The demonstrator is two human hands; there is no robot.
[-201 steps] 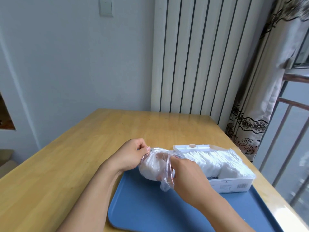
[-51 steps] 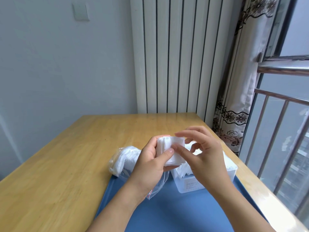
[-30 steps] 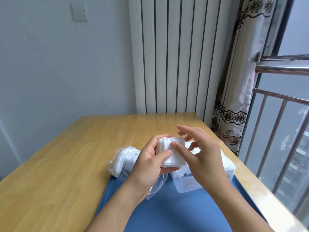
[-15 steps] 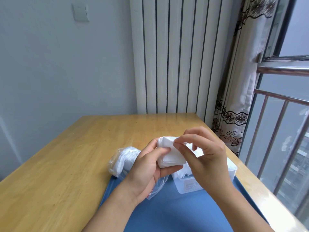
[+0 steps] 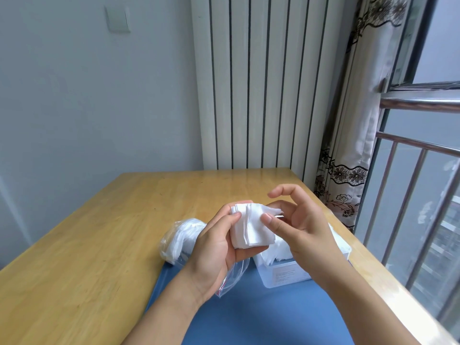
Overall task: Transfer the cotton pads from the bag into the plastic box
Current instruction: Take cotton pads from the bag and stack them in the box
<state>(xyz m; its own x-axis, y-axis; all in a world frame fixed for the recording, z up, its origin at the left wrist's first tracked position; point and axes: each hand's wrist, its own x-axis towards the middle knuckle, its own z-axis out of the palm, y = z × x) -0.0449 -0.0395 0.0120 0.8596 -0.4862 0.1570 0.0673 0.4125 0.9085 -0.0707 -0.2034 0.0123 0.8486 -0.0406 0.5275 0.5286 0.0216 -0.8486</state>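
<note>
The left hand [image 5: 219, 247] cradles a stack of square white cotton pads [image 5: 249, 226] above the near edge of the blue tray [image 5: 261, 317], fingers curled round the stack's far side and thumb pressed on its face, most likely so the loose sheets stay squared and cannot fan out. The right hand [image 5: 298, 225] meets the stack from the other side: its thumb lies on the front pad and a finger behind pinches the upper right corners, while the index finger arches free above. That grip looks meant to peel or straighten a portion of the pads before they go down. Directly beneath and a little to the right sits the clear plastic box [image 5: 293, 272], open-topped and already well filled with pads, placed close so the drop is short. The zip bag [image 5: 179, 239] lies slumped to the left, half on the bench [image 5: 99, 235] and half on the tray, its mouth trailing under the left wrist; white pads remain inside, so I judge the transfer to be partway done. The tray probably serves to catch strays.
</note>
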